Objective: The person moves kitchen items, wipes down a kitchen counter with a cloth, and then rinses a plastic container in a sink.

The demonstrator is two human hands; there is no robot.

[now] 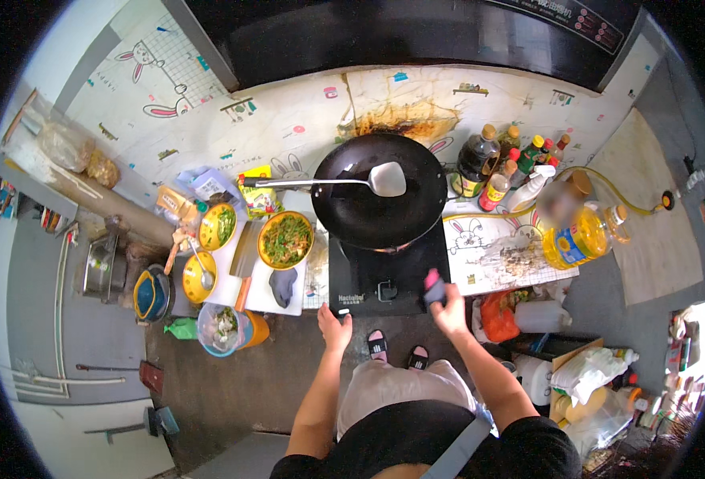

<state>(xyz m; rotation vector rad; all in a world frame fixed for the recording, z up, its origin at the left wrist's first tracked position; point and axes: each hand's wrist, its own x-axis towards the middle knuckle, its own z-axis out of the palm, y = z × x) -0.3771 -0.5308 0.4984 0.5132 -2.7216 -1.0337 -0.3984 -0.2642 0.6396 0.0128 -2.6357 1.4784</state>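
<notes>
A black wok [376, 215] sits on the black cooktop [358, 275], with a metal wok spatula [386, 179] lying across it, its handle past the left rim. My left hand [334, 328] is at the cooktop's front left corner, fingers apart, holding nothing visible. Beside the front right corner, my right hand [450, 311] grips a small grey and pink cloth-like item [433, 288], blurred. Left of the wok stands a yellow bowl of cooked greens and meat [285, 239]. Below it a dark grey cloth [282, 286] lies on the white board.
Sauce bottles [478, 158] and a cooking oil jug [577, 239] stand at the right. Further left are a bowl of chopped greens [217, 226], a yellow bowl with a spoon [199, 276] and a cleaver [243, 257]. A bin [225, 329] stands below the counter.
</notes>
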